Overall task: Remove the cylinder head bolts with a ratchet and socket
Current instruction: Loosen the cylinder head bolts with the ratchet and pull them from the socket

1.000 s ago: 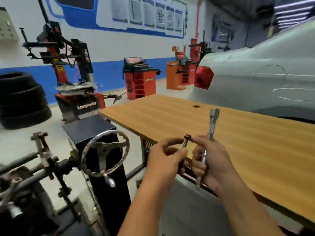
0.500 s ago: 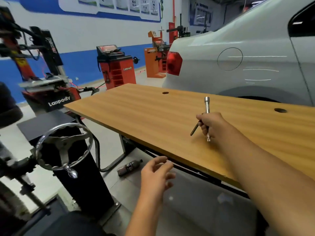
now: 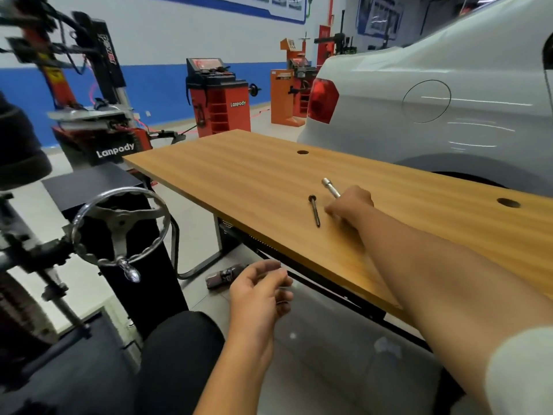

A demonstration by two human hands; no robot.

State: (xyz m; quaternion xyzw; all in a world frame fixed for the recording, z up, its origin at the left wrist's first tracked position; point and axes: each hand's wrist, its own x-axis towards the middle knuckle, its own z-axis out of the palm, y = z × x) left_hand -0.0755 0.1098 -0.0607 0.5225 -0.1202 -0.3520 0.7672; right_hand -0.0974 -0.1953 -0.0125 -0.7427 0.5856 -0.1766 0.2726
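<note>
The desk, a wood-grain top with round cable holes, runs from the near left corner toward the right edge of view, with a white car just behind its far edge. A chrome handwheel on a stand sits off the desk's left end; the cylinder head itself is not clearly identifiable in view.

The right hand rests on the desk near the middle of the top, closer to the front edge than the far edge. Its fingers are curled around the ratchet with socket, whose socket end projects beyond the hand toward the far edge.

The left hand hangs below the front edge, fingers loosely curled and grasping nothing.

One cylinder head bolt lies flat on the desk just left of the right hand, apart from it, head toward the far edge.

Judgement: at least one bolt is removed and set down. How many remain cannot be determined, so removal of any further bolts is still outstanding
</note>
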